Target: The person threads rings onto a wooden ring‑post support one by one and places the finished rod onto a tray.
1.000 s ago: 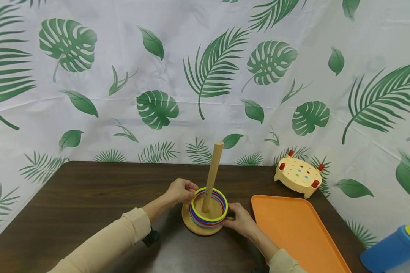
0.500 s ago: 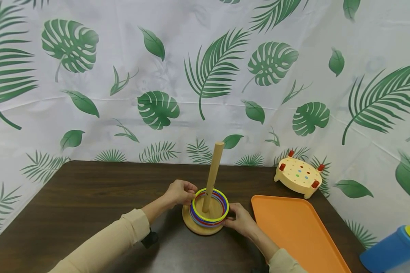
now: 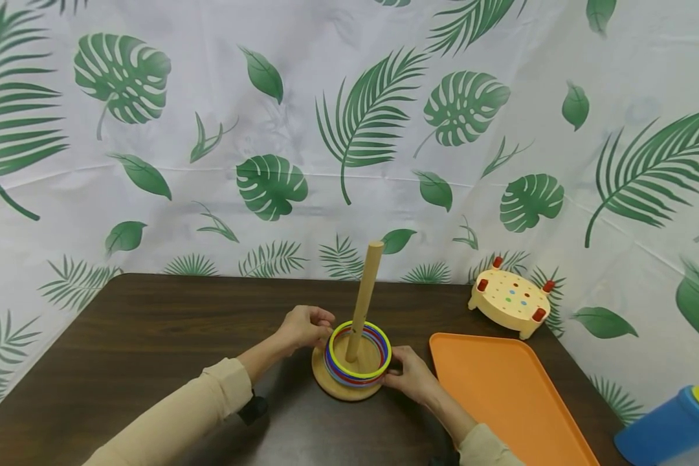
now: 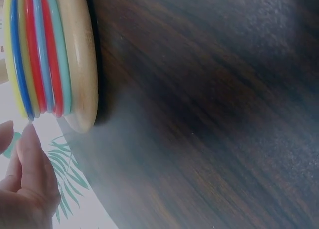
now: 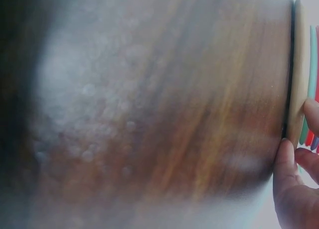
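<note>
A light wooden post (image 3: 365,298) stands upright on a round wooden base (image 3: 343,392). Around the post lies a stack of thin plastic rings (image 3: 358,375), yellow on top, with blue, red and pale ones beneath. My left hand (image 3: 304,329) is at the far left side of the stack. In the left wrist view, one of its fingertips (image 4: 30,130) meets the edge of the upper rings, thumb apart. On the right side, my right hand (image 3: 410,375) touches the rim of base and rings with thumb and fingers (image 5: 285,152). The rings partly hide its fingertips.
To the right lies an orange tray (image 3: 495,388) on the dark wood table (image 3: 198,323). Behind it sits an upturned cream stool-like toy (image 3: 509,299) with red pegs. A blue bottle (image 3: 661,427) with a yellow top stands at the right. Leaf-print cloth (image 3: 326,129) hangs behind.
The view has shifted very slightly. Both hands keep their places at the ring stack, and the rings stay around the post.
</note>
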### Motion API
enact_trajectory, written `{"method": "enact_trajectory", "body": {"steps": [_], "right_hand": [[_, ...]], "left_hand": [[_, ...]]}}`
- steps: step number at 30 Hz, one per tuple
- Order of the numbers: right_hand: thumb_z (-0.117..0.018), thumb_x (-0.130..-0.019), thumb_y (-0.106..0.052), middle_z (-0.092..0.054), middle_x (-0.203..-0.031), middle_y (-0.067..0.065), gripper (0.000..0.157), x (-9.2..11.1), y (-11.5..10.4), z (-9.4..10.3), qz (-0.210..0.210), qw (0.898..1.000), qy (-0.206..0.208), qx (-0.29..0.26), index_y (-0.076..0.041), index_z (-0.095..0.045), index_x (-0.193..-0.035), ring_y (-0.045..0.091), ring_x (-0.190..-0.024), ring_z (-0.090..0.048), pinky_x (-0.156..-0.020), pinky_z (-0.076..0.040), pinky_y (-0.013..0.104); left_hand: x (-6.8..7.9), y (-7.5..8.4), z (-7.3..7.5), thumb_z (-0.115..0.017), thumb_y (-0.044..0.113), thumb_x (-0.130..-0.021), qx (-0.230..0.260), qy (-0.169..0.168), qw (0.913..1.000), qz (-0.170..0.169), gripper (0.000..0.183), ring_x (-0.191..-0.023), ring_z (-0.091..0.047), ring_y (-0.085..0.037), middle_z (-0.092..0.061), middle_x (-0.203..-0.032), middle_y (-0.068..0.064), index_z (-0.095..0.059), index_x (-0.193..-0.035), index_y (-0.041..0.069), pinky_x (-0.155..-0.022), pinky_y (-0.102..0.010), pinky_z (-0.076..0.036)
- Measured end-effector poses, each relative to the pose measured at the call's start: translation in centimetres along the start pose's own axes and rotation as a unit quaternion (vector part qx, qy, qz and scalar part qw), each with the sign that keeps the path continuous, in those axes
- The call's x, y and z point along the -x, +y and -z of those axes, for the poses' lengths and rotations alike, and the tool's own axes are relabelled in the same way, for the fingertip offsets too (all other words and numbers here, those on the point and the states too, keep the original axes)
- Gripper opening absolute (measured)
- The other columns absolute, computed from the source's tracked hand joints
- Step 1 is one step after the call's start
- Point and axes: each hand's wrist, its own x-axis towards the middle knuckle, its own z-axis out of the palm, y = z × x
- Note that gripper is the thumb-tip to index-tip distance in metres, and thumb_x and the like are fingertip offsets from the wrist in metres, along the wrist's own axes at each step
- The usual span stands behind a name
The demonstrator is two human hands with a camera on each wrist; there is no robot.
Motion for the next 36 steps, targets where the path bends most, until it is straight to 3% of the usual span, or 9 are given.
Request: {"method": "enact_trajectory", "body": {"steps": [5, 9, 15, 22, 29, 36], "right_hand": [[-0.078, -0.072, -0.001, -0.055, -0.107, 0.015, 0.032, 0.1, -0.1, 0.1, 0.001, 1.0, 0.0, -0.002, 0.001, -0.068, -0.102, 0.03, -0.108, -0.047, -0.086, -0.053, 0.035], [-0.078, -0.072, -0.001, -0.054, -0.107, 0.016, 0.033, 0.1, 0.1, 0.1, 0.0, 1.0, -0.001, -0.002, 0.001, -0.067, -0.103, 0.03, -0.108, -0.047, -0.086, -0.053, 0.034], [-0.079, -0.072, -0.003, -0.055, -0.106, 0.015, 0.035, 0.1, 0.1, 0.3, 0.002, 1.0, -0.002, 0.012, 0.001, -0.067, -0.105, 0.031, -0.107, -0.049, -0.086, -0.052, 0.036], [-0.079, -0.074, -0.011, -0.06, -0.106, 0.014, 0.043, 0.1, 0.0, 0.9, 0.019, 0.999, -0.016, 0.024, 0.002, -0.065, -0.112, 0.031, -0.105, -0.051, -0.09, -0.049, 0.043], [-0.071, -0.08, -0.005, -0.058, -0.118, 0.02, 0.053, 0.3, -0.2, 2.0, -0.026, 0.999, -0.037, -0.029, 0.008, -0.052, -0.128, 0.036, -0.108, -0.056, -0.089, -0.05, 0.045], [-0.066, -0.084, -0.001, -0.055, -0.121, 0.025, 0.051, 1.5, -0.3, 4.6, -0.093, 0.995, 0.005, -0.043, 0.009, -0.047, -0.131, 0.037, -0.111, -0.053, -0.087, -0.053, 0.042]], "left_hand": [[0.2, -0.1, 0.0, -0.066, -0.002, -0.083, -0.009, 0.006, 0.9989, -0.045, 0.024, -0.081, -0.061, -0.017, -0.066, -0.091, -0.01, -0.066, -0.107, -0.004, -0.065, -0.03, -0.055], [0.6, 0.3, -0.1, -0.067, 0.002, -0.083, 0.001, -0.002, 0.9958, -0.092, 0.029, -0.092, -0.062, -0.021, -0.066, -0.103, -0.015, -0.064, -0.111, -0.002, -0.074, -0.029, -0.055], [1.2, 1.3, -0.7, -0.07, 0.006, -0.082, 0.017, -0.029, 0.9838, -0.176, 0.042, -0.11, -0.057, -0.037, -0.061, -0.118, -0.021, -0.057, -0.121, -0.004, -0.093, -0.043, -0.049], [1.8, 2.6, -1.9, -0.072, 0.008, -0.082, 0.045, -0.03, 0.9703, -0.236, 0.042, -0.111, -0.059, -0.034, -0.062, -0.115, -0.02, -0.057, -0.119, -0.004, -0.095, -0.043, -0.049], [1.9, 2.5, -2.4, -0.072, 0.01, -0.082, 0.022, 0.009, 0.9655, -0.259, 0.027, -0.094, -0.067, -0.023, -0.069, -0.098, -0.011, -0.063, -0.106, -0.001, -0.081, -0.033, -0.055], [1.6, 2.3, -2.7, -0.072, 0.005, -0.081, 0.02, 0.025, 0.9707, -0.238, 0.025, -0.091, -0.067, -0.027, -0.069, -0.097, -0.015, -0.064, -0.105, -0.001, -0.08, -0.036, -0.056]]}}
